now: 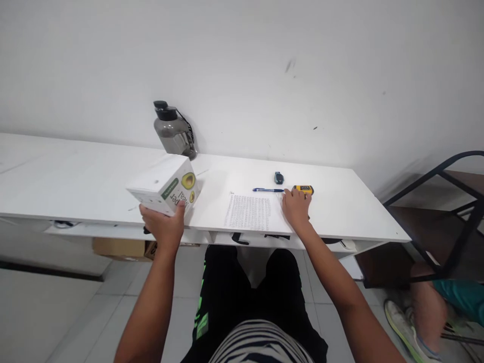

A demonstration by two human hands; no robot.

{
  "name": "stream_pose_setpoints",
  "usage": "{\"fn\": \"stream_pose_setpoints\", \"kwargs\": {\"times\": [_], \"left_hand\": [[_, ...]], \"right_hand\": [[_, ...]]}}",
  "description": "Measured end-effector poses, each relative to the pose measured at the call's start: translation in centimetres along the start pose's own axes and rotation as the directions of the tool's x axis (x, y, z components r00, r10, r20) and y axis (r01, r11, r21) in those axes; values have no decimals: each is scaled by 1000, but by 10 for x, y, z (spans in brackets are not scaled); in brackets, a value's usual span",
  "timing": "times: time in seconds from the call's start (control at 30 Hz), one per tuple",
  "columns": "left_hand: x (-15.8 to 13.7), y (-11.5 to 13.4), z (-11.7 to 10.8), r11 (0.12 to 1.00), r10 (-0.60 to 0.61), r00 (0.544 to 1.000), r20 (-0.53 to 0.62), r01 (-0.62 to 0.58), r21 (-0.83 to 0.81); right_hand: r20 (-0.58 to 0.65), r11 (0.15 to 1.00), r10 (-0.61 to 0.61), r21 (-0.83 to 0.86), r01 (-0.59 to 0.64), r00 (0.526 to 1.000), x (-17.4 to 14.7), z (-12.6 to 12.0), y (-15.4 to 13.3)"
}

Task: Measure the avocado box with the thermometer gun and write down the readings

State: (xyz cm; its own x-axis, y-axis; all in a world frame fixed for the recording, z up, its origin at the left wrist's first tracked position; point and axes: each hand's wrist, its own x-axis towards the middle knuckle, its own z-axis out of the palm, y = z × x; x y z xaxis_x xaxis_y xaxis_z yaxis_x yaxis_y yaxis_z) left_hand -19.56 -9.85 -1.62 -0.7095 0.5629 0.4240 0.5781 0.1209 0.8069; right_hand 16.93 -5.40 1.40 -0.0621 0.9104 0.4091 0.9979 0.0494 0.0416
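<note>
My left hand [166, 222] grips a white cardboard box [149, 174] at its near end, thumb on the printed side, which shows avocados and a green label. The box is tilted at the desk's front edge; whether it touches the desk I cannot tell. My right hand [297, 207] is on the desk with its fingers bent down, just in front of a yellow and black tape measure [303, 189]. Something dark shows beside its palm, but what the fingers hold is hidden. A blue pen [267, 190] points toward these fingers. Left of this hand lies a handwritten sheet of paper [249, 212].
A grey water bottle [174, 130] stands against the wall behind the box. Beyond the pen lies a small dark watch-like device [279, 178]. Under the white desk [75, 171] are a shelf and a cardboard box [119, 248]. At right, a person's leg [429, 307] is beside a black-framed rack [446, 201].
</note>
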Motion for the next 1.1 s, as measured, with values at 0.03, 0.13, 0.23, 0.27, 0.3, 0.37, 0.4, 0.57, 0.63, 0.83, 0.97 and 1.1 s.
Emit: {"fn": "stream_pose_setpoints", "kwargs": {"times": [0.03, 0.13, 0.23, 0.27, 0.3, 0.37, 0.4, 0.57, 0.63, 0.83, 0.97, 1.1], "left_hand": [[3, 4, 0, 998, -27, 1000, -3, 27, 50], [-6, 21, -5, 988, -58, 998, 22, 55, 143], [-55, 44, -13, 973, 191, 981, 44, -195, 125], [-79, 52, -15, 946, 304, 950, 71, -310, 99], [-104, 61, -16, 902, 415, 899, 140, -426, 64], [-152, 76, -13, 734, 648, 680, 343, -678, -42], [-172, 83, -8, 658, 711, 579, 400, -748, -87], [-214, 95, 31, 504, 847, 400, 351, -816, -285], [-217, 90, 48, 521, 825, 410, 390, -819, -241], [-227, 70, 80, 473, 820, 410, 399, -879, -69], [-230, 69, 85, 512, 804, 452, 386, -856, -65], [-230, 72, 86, 532, 792, 465, 396, -843, -75]], "right_hand": [[38, 999, -47, 0, 47, 998, 7, 0, -5], [211, 991, -126, -5, 130, 969, 28, 3, -18], [352, 982, -183, 31, 184, 918, 46, 8, -23], [366, 979, -202, 44, 199, 908, 49, 9, -23], [365, 977, -212, 52, 208, 906, 51, 9, -23], [355, 975, -220, 50, 216, 909, 50, 8, -21], [332, 976, -214, 44, 211, 919, 48, 6, -20], [-21, 980, -96, 174, 98, 995, 26, -3, -11], [-141, 958, -43, 276, 81, 989, 14, -3, -6], [-338, 781, 65, 603, 163, 939, -21, 9, 2], [-105, 619, 64, 784, 44, 992, -32, 12, -1], [123, 369, -97, 926, -79, 988, -25, 9, 1]]}}
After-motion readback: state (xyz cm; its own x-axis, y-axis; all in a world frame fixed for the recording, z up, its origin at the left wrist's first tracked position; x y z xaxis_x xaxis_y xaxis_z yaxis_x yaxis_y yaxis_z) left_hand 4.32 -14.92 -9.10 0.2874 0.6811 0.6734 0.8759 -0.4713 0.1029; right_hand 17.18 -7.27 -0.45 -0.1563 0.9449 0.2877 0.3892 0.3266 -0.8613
